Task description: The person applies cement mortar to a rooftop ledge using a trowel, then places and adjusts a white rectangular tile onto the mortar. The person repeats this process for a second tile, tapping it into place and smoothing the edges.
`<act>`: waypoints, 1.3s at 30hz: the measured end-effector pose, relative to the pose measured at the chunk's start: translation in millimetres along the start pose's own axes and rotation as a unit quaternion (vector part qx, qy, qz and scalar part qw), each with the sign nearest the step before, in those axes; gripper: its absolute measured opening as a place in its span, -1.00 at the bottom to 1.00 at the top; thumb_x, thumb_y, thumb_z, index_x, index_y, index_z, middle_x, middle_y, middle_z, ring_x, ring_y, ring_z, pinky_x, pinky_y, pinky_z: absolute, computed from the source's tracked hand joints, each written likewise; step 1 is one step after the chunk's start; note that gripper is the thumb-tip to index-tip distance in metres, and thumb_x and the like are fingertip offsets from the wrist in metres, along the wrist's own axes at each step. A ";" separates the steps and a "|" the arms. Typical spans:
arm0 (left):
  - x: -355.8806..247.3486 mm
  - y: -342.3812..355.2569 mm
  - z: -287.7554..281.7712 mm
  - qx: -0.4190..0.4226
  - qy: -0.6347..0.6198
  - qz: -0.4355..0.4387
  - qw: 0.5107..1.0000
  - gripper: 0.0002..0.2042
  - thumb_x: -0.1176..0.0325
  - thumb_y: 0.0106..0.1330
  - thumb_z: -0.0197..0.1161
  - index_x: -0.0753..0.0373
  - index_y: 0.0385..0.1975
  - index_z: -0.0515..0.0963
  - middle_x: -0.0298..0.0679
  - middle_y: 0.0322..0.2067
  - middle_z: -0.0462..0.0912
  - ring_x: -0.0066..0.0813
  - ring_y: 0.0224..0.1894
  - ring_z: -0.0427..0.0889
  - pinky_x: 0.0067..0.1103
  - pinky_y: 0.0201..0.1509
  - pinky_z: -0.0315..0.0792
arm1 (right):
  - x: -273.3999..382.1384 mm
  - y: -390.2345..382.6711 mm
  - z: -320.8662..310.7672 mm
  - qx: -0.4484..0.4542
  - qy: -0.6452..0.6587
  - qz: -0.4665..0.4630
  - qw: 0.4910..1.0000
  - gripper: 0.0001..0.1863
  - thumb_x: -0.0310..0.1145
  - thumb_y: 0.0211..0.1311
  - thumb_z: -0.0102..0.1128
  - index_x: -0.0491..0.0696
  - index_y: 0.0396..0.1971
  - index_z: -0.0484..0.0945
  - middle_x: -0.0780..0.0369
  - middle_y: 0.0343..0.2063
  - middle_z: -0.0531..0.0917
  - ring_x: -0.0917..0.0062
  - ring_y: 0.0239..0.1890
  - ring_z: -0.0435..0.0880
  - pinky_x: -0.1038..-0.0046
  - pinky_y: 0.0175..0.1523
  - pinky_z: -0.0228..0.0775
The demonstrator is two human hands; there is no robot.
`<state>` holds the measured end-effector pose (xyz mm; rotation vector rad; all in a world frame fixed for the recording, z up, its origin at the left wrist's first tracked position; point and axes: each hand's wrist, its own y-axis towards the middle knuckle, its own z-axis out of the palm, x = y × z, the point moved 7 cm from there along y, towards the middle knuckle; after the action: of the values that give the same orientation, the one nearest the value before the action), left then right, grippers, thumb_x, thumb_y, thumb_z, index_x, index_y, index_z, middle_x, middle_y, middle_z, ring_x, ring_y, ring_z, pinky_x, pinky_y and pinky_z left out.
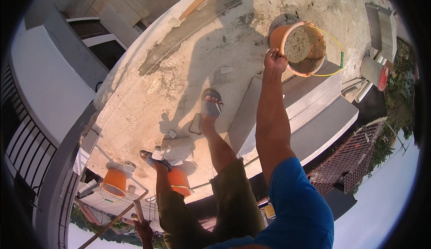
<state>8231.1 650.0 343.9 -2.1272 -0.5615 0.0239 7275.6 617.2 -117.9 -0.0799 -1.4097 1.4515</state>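
My right arm, in a blue sleeve, reaches up the view. My right hand (275,61) is closed on the near-left rim of an orange bucket (279,37). The bucket is tilted, its mouth toward me, and grey wet mortar (297,45) shows inside. Its yellow wire handle (333,37) with a green grip hangs out to the right. At the lower left my left hand (143,233) is closed around a short wooden-looking piece (138,210); its full shape cannot be made out.
My sandalled feet (211,104) stand on a rough concrete slab (242,47). Grey blocks (310,101) lie right of them. A string (179,40) runs along the slab's left edge, beyond which is a drop. Orange buckets (114,181) and a broken block (177,148) are at lower left.
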 end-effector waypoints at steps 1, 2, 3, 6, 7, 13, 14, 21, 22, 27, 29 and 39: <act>15.4 12.2 14.4 -0.004 -0.012 0.006 1.000 -0.55 0.34 0.47 0.30 0.49 0.18 0.35 0.13 -0.24 0.67 0.06 -0.12 0.76 -0.16 -0.05 0.60 | -0.8 -11.8 10.9 0.013 -0.012 -0.002 1.000 -0.76 -0.22 0.68 -0.04 -0.09 -0.08 0.44 0.28 -0.28 0.53 0.47 -0.22 0.58 0.31 -0.06 0.57; 25.7 3.0 9.0 -0.017 -0.006 -0.002 1.000 -0.62 0.36 0.46 0.27 0.48 0.09 0.37 0.12 -0.28 0.71 0.04 -0.19 0.78 -0.18 -0.08 0.61 | -12.9 -13.3 6.2 0.004 -0.026 0.008 1.000 -0.79 -0.26 0.65 -0.01 -0.11 -0.07 0.45 0.27 -0.26 0.54 0.47 -0.21 0.58 0.32 -0.07 0.56; 52.7 2.1 15.5 -0.028 -0.016 -0.005 0.999 -0.69 0.38 0.45 0.25 0.47 -0.01 0.40 0.10 -0.33 0.76 0.02 -0.25 0.81 -0.20 -0.11 0.62 | -20.7 -24.9 13.4 0.007 -0.044 0.005 0.999 -0.80 -0.29 0.63 0.01 -0.12 -0.03 0.47 0.25 -0.22 0.54 0.47 -0.19 0.59 0.33 -0.06 0.56; 67.0 -1.9 25.1 0.022 0.023 0.052 0.998 -0.53 0.25 0.54 0.27 0.56 0.19 0.41 0.24 -0.18 0.69 0.12 -0.14 0.75 -0.06 -0.06 0.60 | -61.8 -67.2 8.3 -0.002 -0.046 0.018 0.999 -0.72 -0.32 0.58 0.05 -0.16 0.11 0.46 0.19 -0.09 0.54 0.46 -0.06 0.58 0.34 0.03 0.54; 76.5 -0.4 29.9 0.047 0.033 0.004 0.998 -0.47 0.21 0.52 0.29 0.53 0.25 0.40 0.33 -0.06 0.69 0.13 -0.01 0.75 -0.04 0.02 0.60 | -77.0 -88.2 -4.0 0.009 -0.065 0.019 0.998 -0.71 -0.32 0.59 0.04 -0.17 0.12 0.46 0.18 -0.06 0.53 0.45 -0.02 0.58 0.32 0.07 0.54; 118.1 7.5 53.9 -0.097 -0.079 0.099 0.987 -0.58 0.48 0.48 0.31 0.48 0.19 0.31 0.09 -0.20 0.61 -0.06 -0.12 0.77 -0.26 -0.06 0.61 | -151.3 -219.6 -134.7 0.035 -0.187 0.074 0.979 -0.64 -0.24 0.69 0.01 -0.16 0.24 0.40 0.16 0.10 0.44 0.36 0.16 0.51 0.20 0.32 0.46; 142.4 11.0 56.2 -0.080 -0.052 0.099 0.991 -0.60 0.54 0.43 0.35 0.46 0.13 0.32 0.13 -0.17 0.62 -0.04 -0.09 0.78 -0.19 -0.05 0.61 | -165.9 -243.7 -165.0 0.033 -0.220 0.093 0.970 -0.63 -0.20 0.72 0.00 -0.15 0.27 0.39 0.16 0.13 0.42 0.35 0.19 0.50 0.19 0.35 0.45; 111.6 64.5 41.2 -0.128 0.018 0.240 0.962 -0.26 0.55 0.22 0.39 0.35 0.38 0.13 0.17 -0.03 0.55 0.34 -0.08 0.62 0.05 -0.21 0.58 | -251.6 -406.8 -333.3 0.067 -0.388 0.198 0.898 -0.50 -0.11 0.71 0.06 -0.13 0.38 0.30 0.15 0.24 0.40 0.36 0.30 0.48 0.18 0.37 0.45; 114.4 73.9 43.9 -0.121 0.002 0.228 0.966 -0.22 0.57 0.21 0.39 0.32 0.39 0.07 0.14 -0.02 0.56 0.31 -0.10 0.63 0.05 -0.23 0.60 | -264.8 -426.3 -356.9 0.083 -0.408 0.222 0.882 -0.49 -0.10 0.71 0.07 -0.13 0.39 0.29 0.14 0.27 0.40 0.36 0.32 0.46 0.17 0.37 0.45; 125.4 142.1 44.0 -0.050 -0.095 0.194 0.975 -0.53 0.25 0.41 0.31 0.11 0.28 0.40 -0.18 0.13 0.63 0.01 -0.12 0.78 0.11 0.07 0.53 | -295.0 -541.9 -422.3 0.203 -0.656 0.350 0.637 -0.50 -0.05 0.70 0.09 -0.10 0.33 0.36 0.15 0.22 0.56 0.36 0.17 0.62 0.22 0.24 0.54; 126.0 168.5 42.7 -0.069 -0.028 0.240 0.968 -0.50 0.27 0.38 0.35 0.08 0.29 0.40 -0.17 0.11 0.63 -0.02 -0.33 0.82 -0.16 -0.16 0.68 | -307.7 -623.1 -429.4 0.330 -0.774 0.378 0.388 -0.50 -0.03 0.69 0.10 -0.12 0.30 0.40 0.16 0.12 0.67 0.35 0.06 0.71 0.24 0.17 0.58; 121.4 310.6 36.5 -0.127 -0.001 0.370 0.920 -0.55 0.26 0.46 0.26 0.20 0.29 0.42 0.08 0.16 0.63 -0.19 -0.36 0.86 -0.36 -0.39 0.70 | -396.7 -826.6 -530.8 0.563 -0.667 0.070 -0.483 -0.07 0.20 0.28 0.45 -0.20 0.31 0.23 -0.18 -0.01 0.72 -0.07 0.12 0.73 0.03 0.15 0.56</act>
<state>8450.8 576.3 101.3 -2.4766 0.2863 0.3955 8302.2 494.5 113.3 -1.5271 -0.6220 -0.2208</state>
